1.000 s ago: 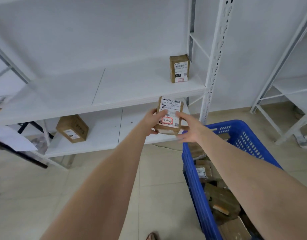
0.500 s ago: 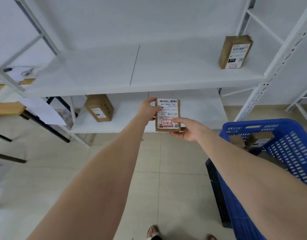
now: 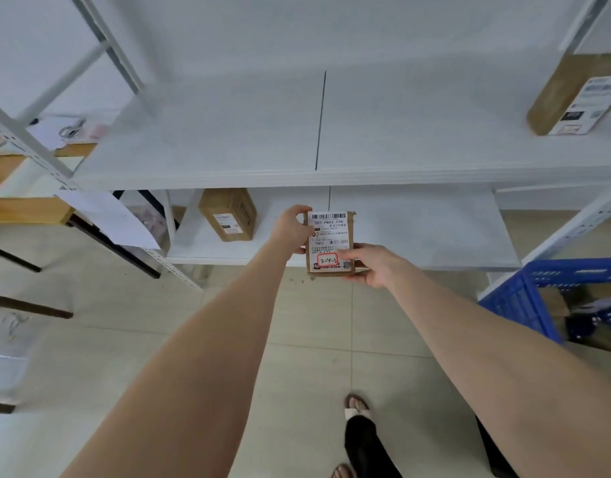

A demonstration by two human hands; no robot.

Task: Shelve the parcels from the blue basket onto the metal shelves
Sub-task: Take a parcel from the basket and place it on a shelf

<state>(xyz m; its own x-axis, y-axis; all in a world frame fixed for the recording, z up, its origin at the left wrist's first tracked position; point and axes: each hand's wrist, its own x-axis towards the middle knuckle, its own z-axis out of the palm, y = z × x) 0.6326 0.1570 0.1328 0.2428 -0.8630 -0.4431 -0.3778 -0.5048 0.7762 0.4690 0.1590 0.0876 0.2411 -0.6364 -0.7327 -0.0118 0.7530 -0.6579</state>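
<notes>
Item: labelled brown parcel [image 3: 329, 243], upright with its label facing the camera, held at centre view just before the front edge of the lower metal shelf [image 3: 417, 236]. The left hand [image 3: 292, 231] grips its upper left edge with curled fingers, and the right hand [image 3: 371, 263] pinches its lower right corner, thumb on the label. Also present: a second parcel [image 3: 229, 213] on the lower shelf at 10 o'clock from it, a third parcel [image 3: 573, 94] on the upper shelf [image 3: 228, 139] at 2 o'clock, and the blue basket [image 3: 517, 298] at 4 o'clock.

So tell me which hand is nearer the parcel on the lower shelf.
Left. The left hand is just right of the lower-shelf parcel; the right hand is farther right, beyond the held parcel.
</notes>
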